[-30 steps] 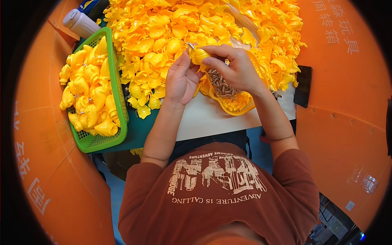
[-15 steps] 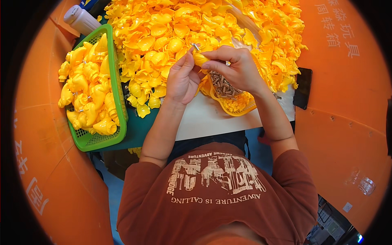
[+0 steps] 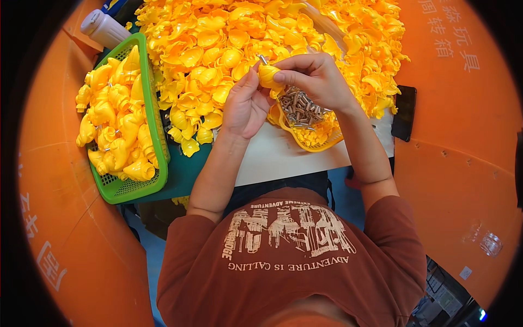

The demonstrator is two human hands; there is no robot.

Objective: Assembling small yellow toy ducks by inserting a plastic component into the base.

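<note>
In front of the pile, my left hand [image 3: 243, 108] and my right hand [image 3: 322, 83] meet on one small yellow plastic part [image 3: 268, 77]. The part is rounded, with a short silvery metal pin [image 3: 263, 59] sticking up from its top. My left fingertips pinch it from the left; their ends are partly hidden behind it. Thumb and fingers of my right hand close on its right side. Just below my right hand is a yellow basket [image 3: 314, 148] holding metal pins [image 3: 298, 108] and small yellow pieces.
A large pile of yellow plastic shells [image 3: 207, 41] covers the far table. At left stands a green basket [image 3: 154, 117] full of yellow parts, with a whitish bottle [image 3: 105, 28] behind it. A dark phone [image 3: 404, 113] lies at right. Orange panels [image 3: 457, 136] flank both sides.
My right hand has shifted slightly, showing more of the yellow part and of the pins in the basket. Both hands still hold the part in nearly the same place.
</note>
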